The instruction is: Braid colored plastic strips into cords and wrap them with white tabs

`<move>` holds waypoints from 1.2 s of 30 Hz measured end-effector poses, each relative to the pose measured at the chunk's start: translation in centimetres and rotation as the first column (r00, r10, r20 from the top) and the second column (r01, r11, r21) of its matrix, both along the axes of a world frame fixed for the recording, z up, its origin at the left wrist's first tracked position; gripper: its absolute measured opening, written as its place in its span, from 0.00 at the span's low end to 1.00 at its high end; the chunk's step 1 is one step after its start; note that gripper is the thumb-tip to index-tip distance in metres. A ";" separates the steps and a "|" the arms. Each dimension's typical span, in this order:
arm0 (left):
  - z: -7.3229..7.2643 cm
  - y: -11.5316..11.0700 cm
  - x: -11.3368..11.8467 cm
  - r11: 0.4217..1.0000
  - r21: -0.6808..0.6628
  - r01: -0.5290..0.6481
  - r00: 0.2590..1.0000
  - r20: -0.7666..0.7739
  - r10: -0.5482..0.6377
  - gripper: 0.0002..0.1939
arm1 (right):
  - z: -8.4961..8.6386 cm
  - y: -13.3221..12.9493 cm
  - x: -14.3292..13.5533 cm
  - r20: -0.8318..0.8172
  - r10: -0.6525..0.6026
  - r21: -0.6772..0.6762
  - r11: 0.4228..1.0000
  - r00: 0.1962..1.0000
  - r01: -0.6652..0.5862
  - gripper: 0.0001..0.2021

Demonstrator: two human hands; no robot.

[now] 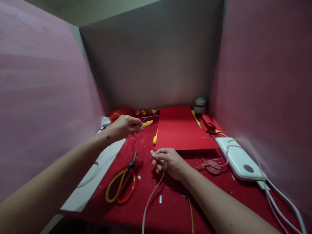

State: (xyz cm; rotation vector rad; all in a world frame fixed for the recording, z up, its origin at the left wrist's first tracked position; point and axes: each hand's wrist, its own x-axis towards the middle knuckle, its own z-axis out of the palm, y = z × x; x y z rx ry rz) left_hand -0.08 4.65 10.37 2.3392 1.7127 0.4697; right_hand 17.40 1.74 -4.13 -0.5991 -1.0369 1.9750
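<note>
Over the left part of the red cloth, my left hand (126,126) pinches a small yellow ridged strip (147,123) with some white along it. Closer to me, my right hand (168,161) is closed with a small white piece (152,153) sticking out between thumb and finger. A pale cord (151,198) hangs below that hand; whether the fingers hold it is hidden. Scissors (124,182) with one yellow and one red handle lie between my forearms, blades pointing away. A large red card sheet (182,130) lies beyond my right hand, with yellow ridged strips at its sides.
A white power bank (241,159) with cables sits at the right beside the pink wall (265,81). White scraps (160,199) dot the red cloth. A white board (90,182) with a cable lies left. Small red-yellow pieces (143,112) and a jar (200,105) stand at the back.
</note>
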 end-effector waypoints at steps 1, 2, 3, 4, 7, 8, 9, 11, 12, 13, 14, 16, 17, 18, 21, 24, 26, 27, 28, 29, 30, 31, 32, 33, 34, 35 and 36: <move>-0.7 -0.8 -0.8 0.999 0.043 0.032 0.999 -0.019 -0.031 0.09 | 0.1 -0.1 0.1 -0.030 -0.008 0.012 1.000 1.000 0.009 0.09; -1.4 -1.5 -1.6 0.992 0.098 0.079 0.996 -0.048 -0.074 0.09 | 0.3 -0.2 0.2 -0.064 -0.021 0.018 1.000 0.998 0.022 0.10; -2.2 -2.2 -2.2 0.981 0.152 0.124 0.990 -0.080 -0.113 0.09 | 0.5 -0.3 0.3 -0.089 -0.032 0.018 0.999 0.996 0.034 0.10; -3.0 -2.8 -2.7 0.968 0.194 0.162 0.984 -0.108 -0.143 0.10 | 0.6 -0.4 0.5 -0.098 -0.028 0.015 0.999 0.995 0.030 0.10; -5.3 -4.2 -3.8 0.928 0.283 0.240 0.965 -0.171 -0.198 0.10 | 1.1 -0.6 0.8 -0.141 -0.003 -0.008 1.000 0.990 0.001 0.08; -6.0 -4.5 -4.0 0.915 0.307 0.263 0.958 -0.196 -0.209 0.11 | 1.2 -0.7 0.9 -0.157 -0.004 -0.013 1.000 0.988 0.002 0.07; -6.7 -4.8 -4.1 0.897 0.330 0.294 0.946 -0.235 -0.223 0.11 | 1.3 -0.7 0.9 -0.170 -0.010 -0.014 1.000 0.985 0.008 0.07; -7.6 -5.4 -4.2 0.861 0.362 0.357 0.912 -0.336 -0.237 0.11 | 1.4 -0.7 1.1 -0.189 -0.030 -0.004 1.000 0.981 0.030 0.05; -8.0 -5.6 -4.2 0.849 0.368 0.379 0.893 -0.386 -0.231 0.11 | 1.4 -0.8 1.1 -0.195 -0.034 0.004 0.999 0.980 0.036 0.05; -8.3 -5.8 -4.1 0.838 0.369 0.401 0.871 -0.436 -0.224 0.11 | 1.4 -0.8 1.1 -0.198 -0.032 0.015 0.999 0.980 0.036 0.04; -8.5 -6.0 -4.0 0.828 0.370 0.421 0.848 -0.484 -0.215 0.11 | 1.5 -0.8 1.1 -0.199 -0.026 0.026 0.999 0.980 0.032 0.03; -8.8 -6.4 -3.6 0.807 0.369 0.462 0.801 -0.565 -0.200 0.11 | 1.5 -0.7 1.1 -0.195 -0.004 0.041 0.999 0.981 0.012 0.03; -9.0 -6.6 -3.4 0.797 0.368 0.478 0.780 -0.596 -0.192 0.11 | 1.6 -0.7 1.1 -0.189 0.008 0.045 0.999 0.982 0.001 0.03; -9.1 -6.7 -3.2 0.789 0.370 0.490 0.763 -0.620 -0.184 0.11 | 1.6 -0.7 1.1 -0.180 0.015 0.048 0.999 0.984 -0.007 0.03; -9.5 -7.0 -2.8 0.776 0.383 0.502 0.748 -0.643 -0.166 0.10 | 1.5 -0.7 1.0 -0.145 0.007 0.049 0.999 0.989 0.000 0.02; -9.7 -7.0 -2.7 0.788 0.383 0.483 0.761 -0.628 -0.161 0.10 | 1.4 -0.8 1.0 -0.126 -0.014 0.058 0.998 0.992 0.022 0.03; -9.8 -7.0 -2.6 0.827 0.352 0.438 0.774 -0.615 -0.149 0.10 | 1.4 -0.8 1.0 -0.123 -0.017 0.066 0.997 0.992 0.025 0.03; -9.8 -7.0 -2.4 0.857 0.319 0.404 0.781 -0.608 -0.142 0.10 | 1.4 -0.8 1.0 -0.122 -0.017 0.071 0.997 0.992 0.026 0.03; -9.7 -7.1 -2.3 0.889 0.274 0.367 0.789 -0.598 -0.142 0.09 | 1.4 -0.9 1.0 -0.119 -0.018 0.079 0.997 0.993 0.027 0.03; -9.5 -7.2 -2.0 0.918 0.223 0.327 0.798 -0.585 -0.142 0.08 | 1.3 -0.9 0.9 -0.115 -0.019 0.088 0.996 0.993 0.030 0.04; -9.3 -7.3 -1.8 0.942 0.165 0.291 0.808 -0.570 -0.149 0.07 | 1.4 -1.0 0.9 -0.110 -0.022 0.101 0.994 0.994 0.033 0.03; -9.0 -7.5 -1.5 0.959 0.107 0.261 0.817 -0.553 -0.161 0.07 | 1.4 -1.1 0.9 -0.105 -0.026 0.114 0.993 0.994 0.038 0.03; -8.6 -7.6 -1.3 0.968 0.050 0.244 0.827 -0.533 -0.181 0.07 | 1.4 -1.1 0.9 -0.101 -0.031 0.129 0.991 0.994 0.044 0.03; -8.1 -7.7 -1.1 0.971 -0.001 0.239 0.838 -0.506 -0.207 0.09 | 1.5 -1.2 0.8 -0.093 -0.035 0.145 0.988 0.995 0.049 0.03; -7.6 -7.9 -0.9 0.970 -0.040 0.241 0.852 -0.469 -0.231 0.10 | 1.5 -1.3 0.8 -0.082 -0.040 0.161 0.986 0.996 0.053 0.03; -7.1 -7.9 -0.7 0.965 -0.069 0.252 0.869 -0.422 -0.257 0.11 | 1.6 -1.4 0.8 -0.067 -0.042 0.178 0.983 0.997 0.054 0.03; -6.6 -7.9 -0.6 0.958 -0.093 0.271 0.887 -0.362 -0.286 0.11 | 1.7 -1.5 0.8 -0.049 -0.041 0.198 0.979 0.998 0.050 0.03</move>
